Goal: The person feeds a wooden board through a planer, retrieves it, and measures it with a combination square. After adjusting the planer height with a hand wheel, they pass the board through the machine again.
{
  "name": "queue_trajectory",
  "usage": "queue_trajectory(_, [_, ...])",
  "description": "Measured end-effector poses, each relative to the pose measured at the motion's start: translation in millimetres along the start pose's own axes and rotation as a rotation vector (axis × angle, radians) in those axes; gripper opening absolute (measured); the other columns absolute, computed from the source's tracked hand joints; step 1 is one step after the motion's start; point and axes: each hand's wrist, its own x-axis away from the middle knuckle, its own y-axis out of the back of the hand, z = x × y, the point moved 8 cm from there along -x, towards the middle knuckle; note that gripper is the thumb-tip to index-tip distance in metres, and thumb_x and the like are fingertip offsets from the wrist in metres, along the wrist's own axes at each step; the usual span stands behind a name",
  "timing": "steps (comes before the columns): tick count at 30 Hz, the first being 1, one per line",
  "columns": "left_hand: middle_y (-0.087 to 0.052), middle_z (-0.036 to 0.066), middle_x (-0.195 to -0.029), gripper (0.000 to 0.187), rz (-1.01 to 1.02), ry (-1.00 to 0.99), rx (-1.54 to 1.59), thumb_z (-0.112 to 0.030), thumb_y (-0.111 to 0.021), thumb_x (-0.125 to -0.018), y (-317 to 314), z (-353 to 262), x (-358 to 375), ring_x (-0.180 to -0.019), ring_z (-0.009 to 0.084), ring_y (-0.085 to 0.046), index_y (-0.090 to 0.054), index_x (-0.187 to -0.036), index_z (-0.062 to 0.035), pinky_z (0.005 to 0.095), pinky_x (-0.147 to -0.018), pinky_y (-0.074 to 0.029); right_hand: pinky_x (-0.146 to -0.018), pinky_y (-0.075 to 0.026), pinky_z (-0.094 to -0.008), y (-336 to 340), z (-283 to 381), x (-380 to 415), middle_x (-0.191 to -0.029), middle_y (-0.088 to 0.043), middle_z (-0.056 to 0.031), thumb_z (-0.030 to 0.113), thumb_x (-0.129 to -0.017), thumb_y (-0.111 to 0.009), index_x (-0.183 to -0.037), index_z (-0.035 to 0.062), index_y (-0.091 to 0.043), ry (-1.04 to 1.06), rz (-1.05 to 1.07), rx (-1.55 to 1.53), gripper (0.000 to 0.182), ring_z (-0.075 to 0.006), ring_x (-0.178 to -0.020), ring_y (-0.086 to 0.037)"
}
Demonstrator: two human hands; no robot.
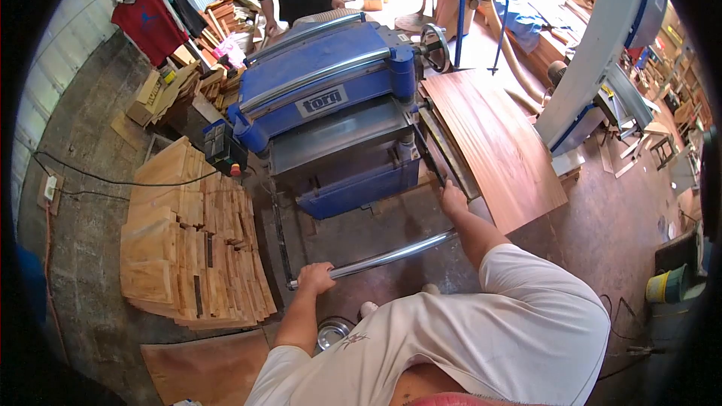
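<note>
Left hand: the left hand (316, 278), at 7 o'clock, is closed around the left end of the roller.
Right hand: the right hand (453, 199), between 3 and 4 o'clock, is curled over the side rail (429, 156); how firmly it grips, one cannot tell.
Roller: the shiny roller (398, 253) lies at 5 o'clock, spanning the front of the metal frame, well apart from the planer bed (338, 135).
Pinch risk: fingers could be nipped where roller and frame meet, since the left hand sits close to that corner.
Uneven load: the hands hold different parts, so an unequal pull could twist the frame or make it bind.
Feet: the feet (367, 308) are near the roller, at 6 o'clock; a slipped grip could bring metal down on them.
Planer: the blue planer (320, 68) is at 11 o'clock; whether it has power, one cannot tell. A knock on its control box (224, 149), between 9 and 10 o'clock, might work a switch.
Board: the wide board (496, 150), between 2 and 3 o'clock, lies beside the right hand; a swinging elbow could scuff it.
</note>
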Motion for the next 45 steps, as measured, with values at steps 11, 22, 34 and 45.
queue_trajectory(11, [-0.069, 0.01, -0.111, 0.045, 0.023, 0.001, -0.025, -0.041, -0.067, -0.072, 15, -13, 10, -0.104, 0.0313, -0.064, -0.069, -0.113, -0.0217, 0.0424, -0.092, -0.05, -0.081, -0.049, -0.0538, -2, -2, -2, -0.095, -0.066, -0.023, 0.031, -0.097, -0.048, -0.105, 0.0043, -0.05, 0.035, -0.034, -0.011, 0.028, -0.0425, -0.094, -0.063])
queue_trajectory(22, [-0.068, 0.009, -0.113, 0.047, 0.054, 0.018, -0.056, -0.045, -0.067, -0.072, 5, -6, 2, -0.107, 0.031, -0.063, -0.068, -0.114, -0.024, 0.0424, -0.093, -0.049, -0.082, -0.048, -0.0529, -5, -4, -3, -0.096, -0.066, -0.0233, 0.03, -0.097, -0.048, -0.102, 0.0029, -0.05, 0.055, -0.03, -0.077, 0.027, -0.042, -0.094, -0.063])
queue_trajectory(34, [-0.068, 0.01, -0.111, 0.042, 0.061, 0.024, -0.038, -0.036, -0.069, -0.071, -1, -3, 2, -0.105, 0.0303, -0.063, -0.068, -0.111, -0.0214, 0.0427, -0.091, -0.05, -0.081, -0.049, -0.055, -8, -3, -7, -0.095, -0.066, -0.0258, 0.031, -0.097, -0.048, -0.102, 0.0038, -0.05, 0.077, -0.008, -0.051, 0.028, -0.0448, -0.093, -0.063])
queue_trajectory(45, [-0.069, 0.007, -0.109, 0.044, 0.104, -0.134, 0.078, -0.037, -0.07, -0.071, -9, 8, -14, -0.102, 0.0298, -0.064, -0.068, -0.111, -0.0195, 0.0424, -0.089, -0.05, -0.082, -0.048, -0.0553, 3, 3, 3, -0.095, -0.066, -0.0263, 0.034, -0.096, -0.048, -0.106, 0.0043, -0.051, -0.009, -0.005, 0.006, 0.031, -0.0451, -0.094, -0.063])
